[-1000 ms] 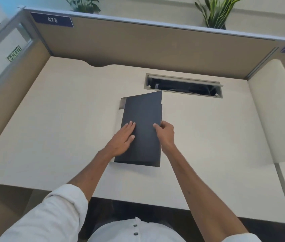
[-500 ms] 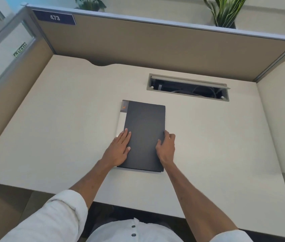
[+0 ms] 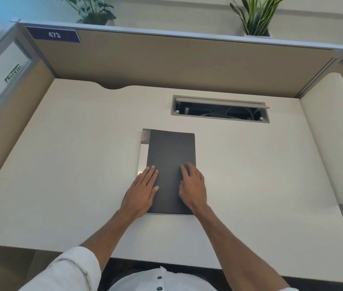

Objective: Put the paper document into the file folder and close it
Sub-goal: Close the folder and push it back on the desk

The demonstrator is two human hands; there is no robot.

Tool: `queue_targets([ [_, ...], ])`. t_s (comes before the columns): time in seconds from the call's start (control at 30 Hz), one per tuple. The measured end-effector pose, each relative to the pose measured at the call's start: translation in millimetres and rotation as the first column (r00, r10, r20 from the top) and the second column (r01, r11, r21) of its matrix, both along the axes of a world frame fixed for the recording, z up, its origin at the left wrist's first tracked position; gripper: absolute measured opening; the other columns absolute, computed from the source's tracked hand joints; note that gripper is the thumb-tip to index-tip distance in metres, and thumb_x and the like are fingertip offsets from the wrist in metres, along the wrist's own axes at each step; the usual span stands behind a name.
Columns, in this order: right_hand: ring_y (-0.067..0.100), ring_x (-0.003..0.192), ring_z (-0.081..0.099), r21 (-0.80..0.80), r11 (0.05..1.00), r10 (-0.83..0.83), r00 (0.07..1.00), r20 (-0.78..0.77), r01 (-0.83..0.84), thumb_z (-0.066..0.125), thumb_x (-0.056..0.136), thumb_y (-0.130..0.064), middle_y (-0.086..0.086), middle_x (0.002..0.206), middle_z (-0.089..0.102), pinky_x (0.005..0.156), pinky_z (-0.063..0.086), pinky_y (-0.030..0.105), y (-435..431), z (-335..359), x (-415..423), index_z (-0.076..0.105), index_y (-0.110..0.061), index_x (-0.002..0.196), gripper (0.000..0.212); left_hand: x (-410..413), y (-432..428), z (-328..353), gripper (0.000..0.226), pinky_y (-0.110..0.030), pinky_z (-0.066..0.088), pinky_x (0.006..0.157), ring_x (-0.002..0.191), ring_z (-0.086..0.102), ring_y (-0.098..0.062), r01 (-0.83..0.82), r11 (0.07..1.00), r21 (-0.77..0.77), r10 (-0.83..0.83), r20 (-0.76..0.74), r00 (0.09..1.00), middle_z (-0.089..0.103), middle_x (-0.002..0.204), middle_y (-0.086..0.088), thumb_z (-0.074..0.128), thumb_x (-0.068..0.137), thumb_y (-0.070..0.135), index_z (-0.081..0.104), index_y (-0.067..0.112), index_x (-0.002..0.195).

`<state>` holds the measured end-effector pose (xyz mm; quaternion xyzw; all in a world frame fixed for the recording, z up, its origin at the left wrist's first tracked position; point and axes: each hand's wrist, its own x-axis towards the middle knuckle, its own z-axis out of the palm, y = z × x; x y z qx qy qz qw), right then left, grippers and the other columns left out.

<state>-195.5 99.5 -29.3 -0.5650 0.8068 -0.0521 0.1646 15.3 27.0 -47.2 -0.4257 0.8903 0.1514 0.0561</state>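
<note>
So the dark grey file folder is lying flat and shut on the cream desk, roughly in the middle, long side running away from the person. Both hands are on its near half, palms down. The left hand sits over the folder's left edge, fingers flat and close together, with the fingertips on the cover and the heel of the hand off on the desk side. The right hand is pressed on the right part of the cover, fingers a bit spread, nothing pinched or gripped in either hand, they're just resting flat on top. The paper document isn't fully hidden: a pale strip of it sticks out along the folder's left side, with a small greyish patch with an orange mark at the far left corner. Can't tell how much of the sheet is actually under the cover. Behind the folder, well apart from it, there's an open cable slot in the desk with wires visible inside. Tan partition runs along the back with a purple tag reading 473 at its left end, and two potted plants poke up behind it. White rolled sleeve at the bottom.
</note>
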Motion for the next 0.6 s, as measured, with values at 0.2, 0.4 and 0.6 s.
queue_targets([
  [0.2,0.022,0.175,-0.003,0.119,0.982,0.137,0.988,0.066,-0.144,0.034,0.116,-0.053,0.0,0.186,-0.009,0.143,0.006,0.047,7,-14,26,0.003,-0.029,0.179,0.074,15,-3,-10,0.067,-0.036,0.008,0.144,0.175,-0.01,-0.015,0.036,0.999,0.011,-0.036,0.063,0.997,-0.015,0.186,0.003,0.02,0.12,0.042,-0.006,0.021,0.177],
  [0.4,0.022,0.175,-0.011,0.156,0.973,0.159,0.984,0.076,-0.169,0.031,0.116,-0.056,-0.001,0.185,-0.017,0.143,0.002,0.048,-13,-17,43,-0.005,-0.029,0.178,0.076,32,-20,-12,0.068,-0.037,0.01,0.144,0.175,-0.01,-0.015,0.007,1.0,0.023,-0.008,0.06,0.998,-0.014,0.186,0.003,0.022,0.12,0.043,-0.006,0.021,0.177],
  [0.6,0.022,0.175,-0.01,0.141,0.971,0.178,0.979,0.099,-0.191,0.033,0.116,-0.055,-0.001,0.186,-0.016,0.143,0.002,0.048,-48,-17,63,-0.003,-0.029,0.178,0.076,55,-50,-9,0.068,-0.037,0.011,0.144,0.175,-0.008,-0.016,-0.023,0.999,0.038,0.021,0.059,0.998,-0.012,0.186,0.002,0.025,0.12,0.043,-0.004,0.021,0.178],
])
